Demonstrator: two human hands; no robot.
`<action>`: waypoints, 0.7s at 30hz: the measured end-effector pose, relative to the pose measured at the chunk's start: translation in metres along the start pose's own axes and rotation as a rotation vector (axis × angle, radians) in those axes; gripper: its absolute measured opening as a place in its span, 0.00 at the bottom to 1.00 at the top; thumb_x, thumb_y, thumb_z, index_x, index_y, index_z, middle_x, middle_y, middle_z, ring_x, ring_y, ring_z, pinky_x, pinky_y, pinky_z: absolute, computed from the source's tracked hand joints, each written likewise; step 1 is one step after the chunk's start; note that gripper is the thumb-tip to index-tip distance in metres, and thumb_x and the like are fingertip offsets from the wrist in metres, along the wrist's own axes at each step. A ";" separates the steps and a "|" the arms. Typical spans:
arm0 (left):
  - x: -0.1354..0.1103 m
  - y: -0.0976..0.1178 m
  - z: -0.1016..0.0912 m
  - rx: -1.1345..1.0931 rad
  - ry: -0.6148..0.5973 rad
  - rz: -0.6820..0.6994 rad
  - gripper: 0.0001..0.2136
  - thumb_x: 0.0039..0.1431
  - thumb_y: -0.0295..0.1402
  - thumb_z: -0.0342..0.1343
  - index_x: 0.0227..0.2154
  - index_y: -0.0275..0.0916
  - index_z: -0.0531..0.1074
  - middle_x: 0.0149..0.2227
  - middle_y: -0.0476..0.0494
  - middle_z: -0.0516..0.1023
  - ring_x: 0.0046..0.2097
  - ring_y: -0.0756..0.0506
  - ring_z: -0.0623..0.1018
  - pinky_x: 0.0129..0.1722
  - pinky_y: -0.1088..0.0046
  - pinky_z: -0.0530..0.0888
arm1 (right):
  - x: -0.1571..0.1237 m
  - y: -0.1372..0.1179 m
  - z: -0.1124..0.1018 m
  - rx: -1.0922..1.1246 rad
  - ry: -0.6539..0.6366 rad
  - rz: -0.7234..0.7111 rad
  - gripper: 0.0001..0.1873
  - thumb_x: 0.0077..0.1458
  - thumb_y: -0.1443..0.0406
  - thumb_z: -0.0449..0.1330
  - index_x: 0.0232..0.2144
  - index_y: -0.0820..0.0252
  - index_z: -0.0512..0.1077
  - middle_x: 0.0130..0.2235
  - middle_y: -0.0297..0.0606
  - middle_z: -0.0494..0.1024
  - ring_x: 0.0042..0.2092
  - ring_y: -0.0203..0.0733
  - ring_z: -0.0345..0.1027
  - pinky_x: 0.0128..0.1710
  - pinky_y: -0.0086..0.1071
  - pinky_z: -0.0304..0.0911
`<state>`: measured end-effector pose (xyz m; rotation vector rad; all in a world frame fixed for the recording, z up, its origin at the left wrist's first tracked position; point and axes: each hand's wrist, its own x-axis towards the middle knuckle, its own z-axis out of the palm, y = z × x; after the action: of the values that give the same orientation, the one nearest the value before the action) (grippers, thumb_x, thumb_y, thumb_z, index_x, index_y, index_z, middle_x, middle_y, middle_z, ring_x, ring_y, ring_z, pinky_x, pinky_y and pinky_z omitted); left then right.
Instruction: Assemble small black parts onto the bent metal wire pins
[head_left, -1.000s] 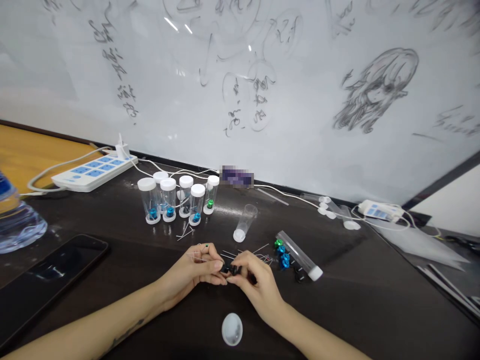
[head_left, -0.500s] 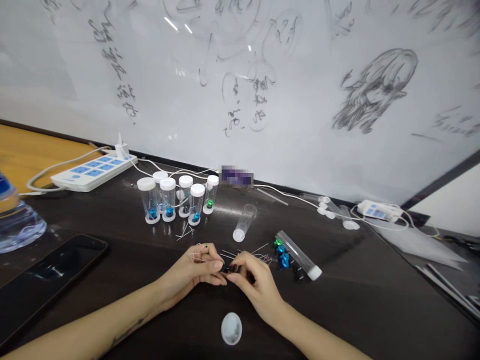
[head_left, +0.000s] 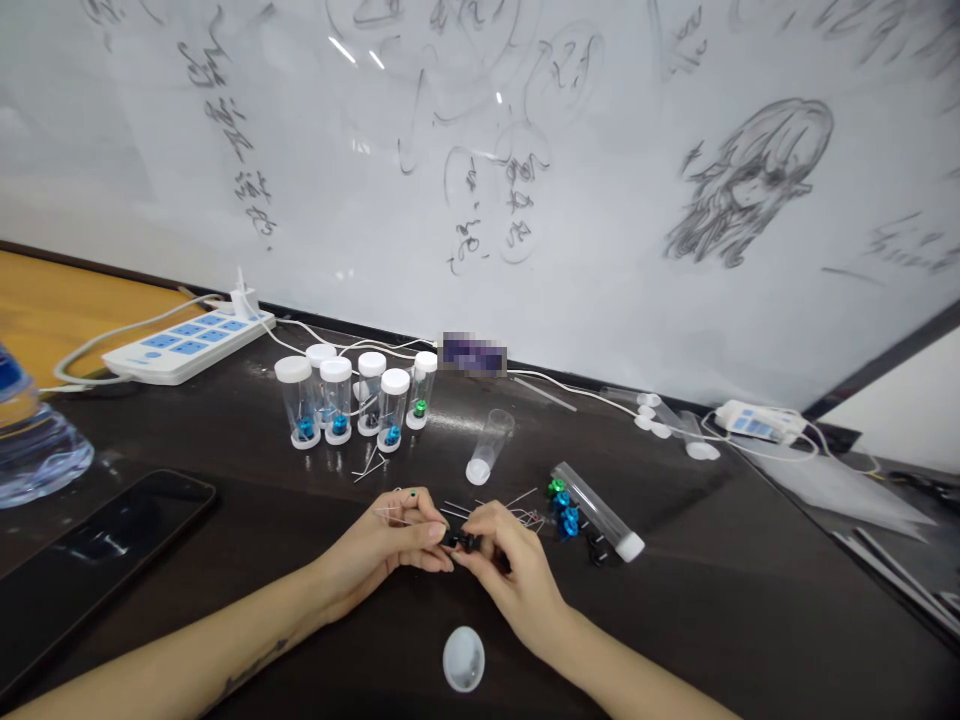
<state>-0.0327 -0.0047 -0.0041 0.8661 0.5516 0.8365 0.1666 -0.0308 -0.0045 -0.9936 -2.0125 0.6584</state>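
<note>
Between the fingertips of both hands is a small black part [head_left: 460, 540], too small to tell its kind. My left hand [head_left: 394, 545] pinches it from the left, thumb on top. A thin pale rod [head_left: 388, 513] lies across the left fingers. From the right, my right hand [head_left: 521, 580] is closed on the same part with thumb and forefinger. Behind the hands lie several thin metal rods [head_left: 523, 497], partly hidden by the right hand. A round translucent white cap or dish [head_left: 463, 660] rests on the table in front of them.
Several white-capped clear tubes [head_left: 295, 395] holding blue, green or dark pieces stand back left. An open tube [head_left: 492, 440] and a long capped tube [head_left: 600, 510] lie right, near blue pieces [head_left: 568, 520]. Left are a phone [head_left: 105, 560], power strip [head_left: 187, 345] and water bottle [head_left: 41, 450].
The right fingertips have shifted slightly around the black part. Both hands stay in nearly the same place, and the things on the table have not moved.
</note>
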 end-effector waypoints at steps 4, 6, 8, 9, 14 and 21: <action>0.000 -0.001 -0.001 0.002 -0.022 0.001 0.06 0.54 0.28 0.62 0.29 0.34 0.70 0.28 0.43 0.81 0.30 0.48 0.82 0.31 0.79 0.78 | 0.001 -0.002 -0.002 -0.003 -0.026 0.052 0.06 0.60 0.62 0.59 0.33 0.58 0.67 0.31 0.32 0.67 0.27 0.34 0.59 0.28 0.28 0.56; -0.001 -0.001 -0.001 0.005 -0.029 -0.004 0.06 0.54 0.28 0.63 0.29 0.35 0.70 0.26 0.45 0.81 0.30 0.48 0.82 0.31 0.79 0.78 | 0.002 -0.002 -0.003 -0.025 -0.050 0.074 0.09 0.62 0.62 0.56 0.29 0.58 0.66 0.27 0.30 0.65 0.27 0.35 0.59 0.29 0.29 0.55; -0.001 -0.002 -0.002 0.000 -0.022 -0.005 0.06 0.54 0.28 0.63 0.29 0.34 0.70 0.26 0.45 0.81 0.30 0.48 0.82 0.31 0.79 0.78 | 0.002 -0.002 -0.002 -0.029 -0.048 0.070 0.08 0.63 0.63 0.55 0.30 0.58 0.66 0.28 0.31 0.66 0.27 0.35 0.59 0.29 0.29 0.56; 0.000 -0.002 -0.002 0.000 -0.015 -0.002 0.06 0.54 0.28 0.63 0.29 0.34 0.70 0.26 0.45 0.81 0.30 0.48 0.82 0.31 0.79 0.78 | 0.001 -0.001 -0.002 -0.021 -0.037 0.059 0.05 0.62 0.64 0.56 0.33 0.58 0.67 0.31 0.32 0.68 0.27 0.34 0.59 0.29 0.28 0.56; 0.001 -0.001 -0.001 0.004 -0.003 0.004 0.06 0.54 0.28 0.63 0.28 0.34 0.70 0.28 0.42 0.81 0.30 0.49 0.82 0.31 0.79 0.78 | 0.000 0.001 -0.001 0.012 -0.011 0.012 0.04 0.60 0.66 0.58 0.37 0.58 0.67 0.36 0.34 0.68 0.26 0.32 0.58 0.28 0.28 0.56; 0.001 -0.002 -0.002 0.000 -0.017 0.000 0.06 0.54 0.28 0.63 0.29 0.34 0.70 0.27 0.44 0.81 0.30 0.49 0.82 0.31 0.78 0.78 | 0.000 0.000 -0.001 -0.015 -0.027 0.050 0.03 0.60 0.65 0.58 0.34 0.58 0.67 0.32 0.31 0.68 0.26 0.33 0.58 0.28 0.27 0.55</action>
<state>-0.0330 -0.0042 -0.0069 0.8723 0.5366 0.8290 0.1673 -0.0305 -0.0039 -1.0524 -2.0243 0.6878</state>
